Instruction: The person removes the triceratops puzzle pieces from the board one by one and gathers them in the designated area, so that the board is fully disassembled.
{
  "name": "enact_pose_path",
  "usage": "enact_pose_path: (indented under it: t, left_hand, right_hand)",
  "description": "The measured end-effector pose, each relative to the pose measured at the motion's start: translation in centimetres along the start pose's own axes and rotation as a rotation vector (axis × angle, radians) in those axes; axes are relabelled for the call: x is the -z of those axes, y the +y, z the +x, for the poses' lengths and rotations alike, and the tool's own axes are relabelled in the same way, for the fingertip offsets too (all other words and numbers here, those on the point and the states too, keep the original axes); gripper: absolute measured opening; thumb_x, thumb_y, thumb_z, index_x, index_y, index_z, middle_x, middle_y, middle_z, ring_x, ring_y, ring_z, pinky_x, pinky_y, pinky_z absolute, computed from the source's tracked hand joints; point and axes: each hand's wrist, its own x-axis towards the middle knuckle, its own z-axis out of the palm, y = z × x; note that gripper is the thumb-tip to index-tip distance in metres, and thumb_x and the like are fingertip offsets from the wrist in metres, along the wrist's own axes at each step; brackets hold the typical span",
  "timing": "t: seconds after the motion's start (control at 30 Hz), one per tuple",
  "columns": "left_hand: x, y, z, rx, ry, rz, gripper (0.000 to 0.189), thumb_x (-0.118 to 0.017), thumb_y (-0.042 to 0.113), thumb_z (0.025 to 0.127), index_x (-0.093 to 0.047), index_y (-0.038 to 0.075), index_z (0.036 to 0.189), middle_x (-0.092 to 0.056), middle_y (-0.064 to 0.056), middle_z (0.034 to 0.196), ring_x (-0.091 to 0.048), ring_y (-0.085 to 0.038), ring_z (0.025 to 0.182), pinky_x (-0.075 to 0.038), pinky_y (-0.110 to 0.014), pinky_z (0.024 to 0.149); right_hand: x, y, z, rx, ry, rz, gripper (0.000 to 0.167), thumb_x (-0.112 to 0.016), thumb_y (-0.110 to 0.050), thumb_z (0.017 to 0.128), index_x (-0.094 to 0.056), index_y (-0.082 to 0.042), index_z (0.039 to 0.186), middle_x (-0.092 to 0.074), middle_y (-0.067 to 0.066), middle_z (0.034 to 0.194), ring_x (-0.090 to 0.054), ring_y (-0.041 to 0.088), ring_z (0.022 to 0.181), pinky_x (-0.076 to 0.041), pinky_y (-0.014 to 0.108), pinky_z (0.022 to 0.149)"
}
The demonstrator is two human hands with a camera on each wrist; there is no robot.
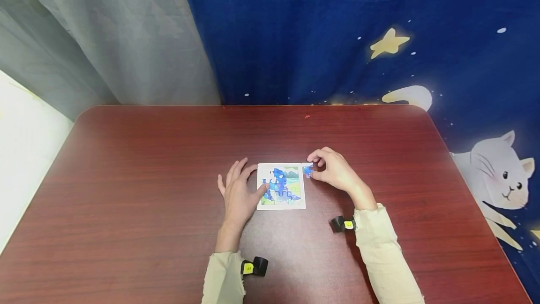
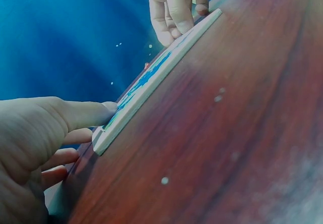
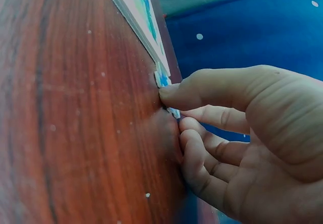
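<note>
A square jigsaw puzzle point(image 1: 295, 186) in a white frame lies on the table, showing a blue figure against green and pale scenery. My left hand point(image 1: 239, 196) is at its left side, fingers spread. The left thumb point(image 2: 96, 114) lies straight over the frame's edge onto the picture. At the puzzle's upper right corner, my right hand point(image 1: 335, 170) pinches a small blue puzzle piece point(image 1: 308, 170) between thumb and fingers. In the right wrist view this puzzle piece point(image 3: 163, 75) sits low by the frame's edge, partly hidden behind the thumb.
The reddish-brown wooden table point(image 1: 147, 177) extends around the puzzle. A tiny red scrap point(image 1: 307, 117) lies near its back edge. Behind hang a grey curtain point(image 1: 139, 36) and a blue curtain point(image 1: 295, 36) with stars and a cat. Black wrist cameras point(image 1: 260, 266) sit at both sleeves.
</note>
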Motion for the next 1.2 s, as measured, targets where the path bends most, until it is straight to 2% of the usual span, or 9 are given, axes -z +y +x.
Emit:
enact_pose_path:
  t: [0.2, 0.33, 0.47, 0.6, 0.77, 0.93, 1.2]
  left_hand:
    - [0.1, 0.0, 0.0, 0.0, 0.001, -0.007, 0.048, -0.08, 0.024, 0.072, -0.064, 0.013, 0.116, -0.047, -0.006, 0.137, -0.031, -0.025, 0.132, 0.001, -0.059, 0.103]
    - [0.1, 0.1, 0.0, -0.001, 0.004, -0.009, 0.048, -0.08, 0.024, 0.072, -0.065, 0.013, 0.116, -0.047, -0.006, 0.137, -0.032, -0.025, 0.132, 0.001, -0.059, 0.103]
    - [0.1, 0.2, -0.1, 0.002, 0.001, -0.004, 0.048, -0.08, 0.025, 0.072, -0.065, 0.013, 0.116, -0.047, -0.006, 0.137, -0.031, -0.025, 0.132, 0.0, -0.059, 0.103]
    - [0.1, 0.2, -0.1, 0.009, 0.003, 0.006, 0.048, -0.08, 0.025, 0.071, -0.065, 0.013, 0.115, -0.048, -0.006, 0.136, -0.032, -0.025, 0.132, 0.0, -0.059, 0.103]
    - [0.1, 0.1, -0.1, 0.012, -0.007, 0.022, 0.049, -0.08, 0.027, 0.072, -0.065, 0.013, 0.115, -0.047, -0.006, 0.137, -0.032, -0.026, 0.132, -0.001, -0.06, 0.103]
    - [0.1, 0.0, -0.2, 0.008, 0.001, 0.023, 0.049, -0.08, 0.026, 0.071, -0.065, 0.012, 0.115, -0.047, -0.006, 0.137, -0.032, -0.026, 0.131, -0.001, -0.06, 0.103]
    - [0.0, 0.0, 0.0, -0.001, 0.001, 0.016, 0.048, -0.08, 0.027, 0.072, -0.065, 0.012, 0.116, -0.047, -0.007, 0.137, -0.031, -0.026, 0.132, 0.0, -0.061, 0.103]
  right_hand:
    - [1.0, -0.1, -0.2, 0.032, 0.074, 0.091, 0.034, -0.075, -0.004, 0.075, -0.063, -0.003, 0.106, -0.057, 0.011, 0.098, -0.057, 0.02, 0.081, -0.049, 0.033, 0.07]
    - [1.4, -1.1, -0.4, 0.052, 0.078, 0.092, 0.03, -0.073, -0.003, 0.077, -0.064, -0.005, 0.106, -0.058, 0.01, 0.098, -0.056, 0.018, 0.079, -0.049, 0.03, 0.062]
    - [0.6, -2.7, 0.0, 0.1, 0.019, 0.045, 0.025, -0.071, -0.002, 0.077, -0.066, -0.006, 0.101, -0.059, 0.007, 0.093, -0.056, 0.016, 0.075, -0.047, 0.028, 0.061]
    - [-0.8, -4.7, 1.0, 0.155, -0.085, -0.027, 0.022, -0.072, -0.004, 0.076, -0.068, -0.006, 0.098, -0.06, 0.005, 0.087, -0.055, 0.016, 0.073, -0.045, 0.028, 0.065]
    - [-2.7, -6.4, 2.0, 0.131, -0.189, -0.131, 0.027, -0.073, -0.008, 0.078, -0.068, -0.01, 0.104, -0.057, 0.001, 0.084, -0.051, 0.015, 0.077, -0.043, 0.029, 0.07]
    - [-3.7, -6.7, 2.2, 0.091, -0.227, -0.157, 0.031, -0.073, -0.01, 0.079, -0.066, -0.013, 0.11, -0.054, -0.001, 0.085, -0.049, 0.015, 0.08, -0.042, 0.032, 0.072]
    - [-3.7, -6.3, 2.2, 0.093, -0.257, -0.146, 0.032, -0.07, -0.009, 0.081, -0.064, -0.013, 0.112, -0.053, 0.0, 0.088, -0.049, 0.015, 0.081, -0.043, 0.032, 0.074]
